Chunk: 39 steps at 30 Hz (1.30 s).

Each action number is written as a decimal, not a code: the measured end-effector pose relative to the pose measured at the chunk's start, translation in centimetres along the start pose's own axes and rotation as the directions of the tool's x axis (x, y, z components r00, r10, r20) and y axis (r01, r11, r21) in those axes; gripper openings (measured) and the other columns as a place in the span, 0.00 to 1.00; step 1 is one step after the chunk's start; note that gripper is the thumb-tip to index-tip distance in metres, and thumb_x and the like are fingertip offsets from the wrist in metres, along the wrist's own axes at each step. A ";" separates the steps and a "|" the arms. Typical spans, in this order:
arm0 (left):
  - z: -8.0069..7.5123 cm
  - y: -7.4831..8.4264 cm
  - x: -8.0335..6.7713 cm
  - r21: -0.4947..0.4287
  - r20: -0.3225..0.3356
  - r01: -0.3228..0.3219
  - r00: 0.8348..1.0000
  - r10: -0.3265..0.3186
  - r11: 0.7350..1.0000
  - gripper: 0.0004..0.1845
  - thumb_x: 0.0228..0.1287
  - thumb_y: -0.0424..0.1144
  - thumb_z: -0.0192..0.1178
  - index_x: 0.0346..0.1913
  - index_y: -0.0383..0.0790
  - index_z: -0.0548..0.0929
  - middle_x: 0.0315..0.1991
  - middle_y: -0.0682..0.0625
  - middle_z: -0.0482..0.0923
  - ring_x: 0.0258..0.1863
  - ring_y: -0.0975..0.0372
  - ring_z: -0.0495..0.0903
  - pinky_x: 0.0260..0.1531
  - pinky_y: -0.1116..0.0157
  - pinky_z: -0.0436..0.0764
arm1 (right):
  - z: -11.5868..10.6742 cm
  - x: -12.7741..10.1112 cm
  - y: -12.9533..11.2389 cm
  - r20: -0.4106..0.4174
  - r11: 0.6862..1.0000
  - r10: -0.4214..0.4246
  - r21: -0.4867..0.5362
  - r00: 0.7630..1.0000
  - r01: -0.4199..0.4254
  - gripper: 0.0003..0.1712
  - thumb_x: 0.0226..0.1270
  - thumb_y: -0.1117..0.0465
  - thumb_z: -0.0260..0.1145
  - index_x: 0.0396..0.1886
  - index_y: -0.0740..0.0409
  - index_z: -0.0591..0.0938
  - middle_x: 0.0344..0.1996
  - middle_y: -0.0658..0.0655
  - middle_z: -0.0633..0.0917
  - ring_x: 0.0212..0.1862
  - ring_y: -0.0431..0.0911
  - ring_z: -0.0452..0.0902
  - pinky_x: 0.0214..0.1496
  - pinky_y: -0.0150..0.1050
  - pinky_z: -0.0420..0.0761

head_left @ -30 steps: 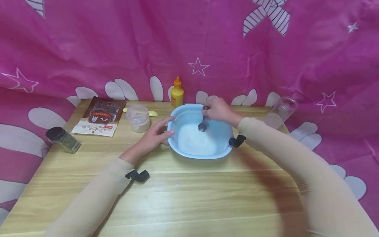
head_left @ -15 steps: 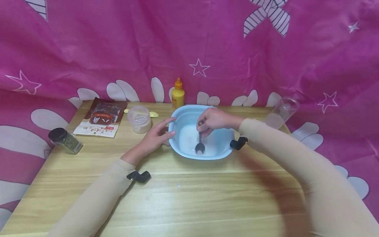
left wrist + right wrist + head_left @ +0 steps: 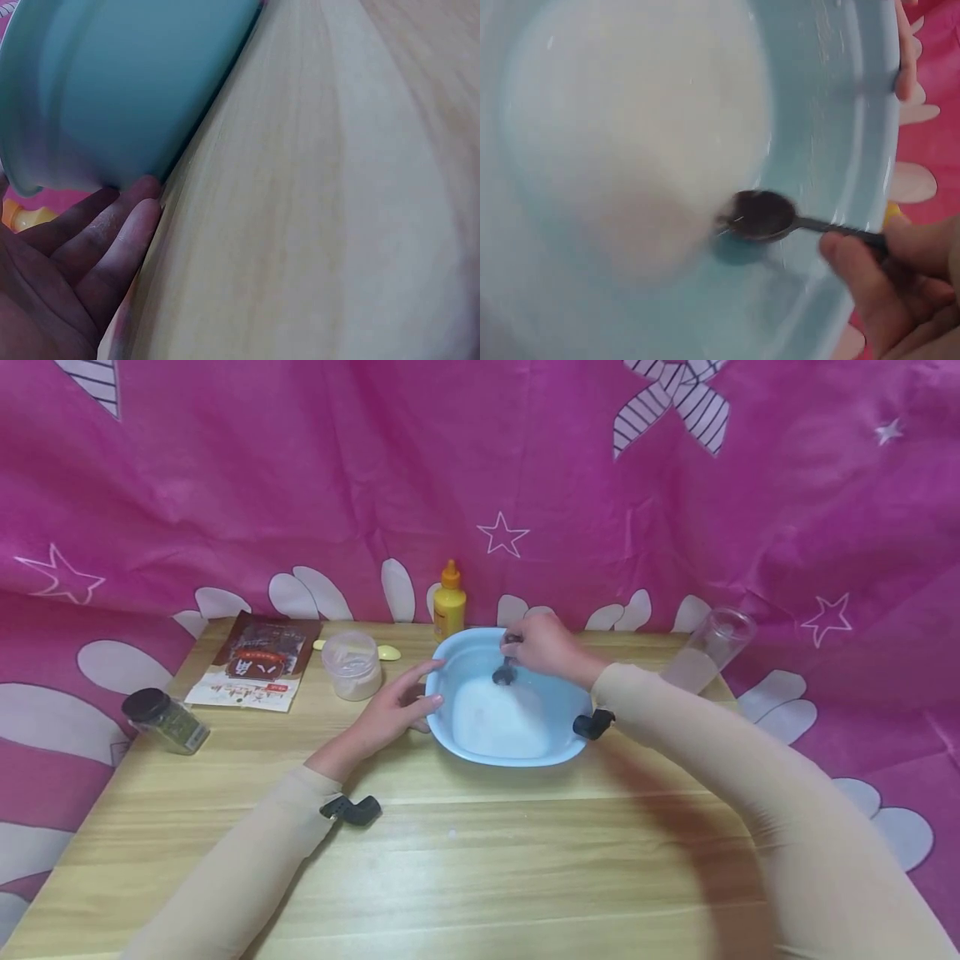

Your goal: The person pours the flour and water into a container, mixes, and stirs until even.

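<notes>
A light blue plastic basin (image 3: 452, 739) stands on the table and holds a milky white liquid (image 3: 498, 718). My left hand (image 3: 384, 714) holds the basin at its left side. Its thumb and index finger reach the rim, and the other fingers (image 3: 112, 259) lie against the outer wall. Over the basin's far side, my right hand (image 3: 551, 647) pinches the handle of a small dark spoon (image 3: 765, 216). The spoon's bowl is by the liquid's edge at the inner wall, as the right wrist view shows.
Left of the basin are a lidless clear tub (image 3: 352, 672) of pale powder, a yellow spoon (image 3: 389, 652), a brown-and-white packet (image 3: 258, 664) and a black-capped jar (image 3: 167, 721). A yellow bottle (image 3: 449, 610) stands behind. A clear cylinder (image 3: 708, 652) is at the right.
The spoon dips toward the basin's near side, then comes back to the far side with my right hand. My left hand stays at the rim.
</notes>
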<state>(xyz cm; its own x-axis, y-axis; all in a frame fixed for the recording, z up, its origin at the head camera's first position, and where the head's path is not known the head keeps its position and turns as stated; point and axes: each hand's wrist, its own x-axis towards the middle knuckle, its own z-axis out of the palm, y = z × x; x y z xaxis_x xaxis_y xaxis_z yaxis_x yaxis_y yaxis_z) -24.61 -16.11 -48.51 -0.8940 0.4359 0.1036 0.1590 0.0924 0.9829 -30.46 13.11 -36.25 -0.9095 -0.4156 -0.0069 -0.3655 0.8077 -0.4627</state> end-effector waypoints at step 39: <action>0.0 0.0 0.1 -0.010 -0.002 -0.004 1.000 0.004 1.000 0.34 0.84 0.41 0.65 0.87 0.56 0.68 0.75 0.32 0.75 0.63 0.37 0.85 0.45 0.47 0.95 | -0.3 -1.4 0.5 0.527 0.971 -0.093 0.235 0.845 -0.040 0.08 0.79 0.66 0.73 0.47 0.68 0.91 0.37 0.59 0.92 0.41 0.50 0.95 0.50 0.42 0.95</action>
<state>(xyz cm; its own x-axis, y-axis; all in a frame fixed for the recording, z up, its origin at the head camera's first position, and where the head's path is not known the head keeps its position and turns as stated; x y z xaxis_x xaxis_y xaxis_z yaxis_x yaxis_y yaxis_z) -24.65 -16.04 -48.55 -0.8942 0.4346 0.1077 0.1583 0.0817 0.9840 -29.48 14.26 -36.18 -0.6296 -0.6470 -0.4301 -0.2724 0.7023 -0.6577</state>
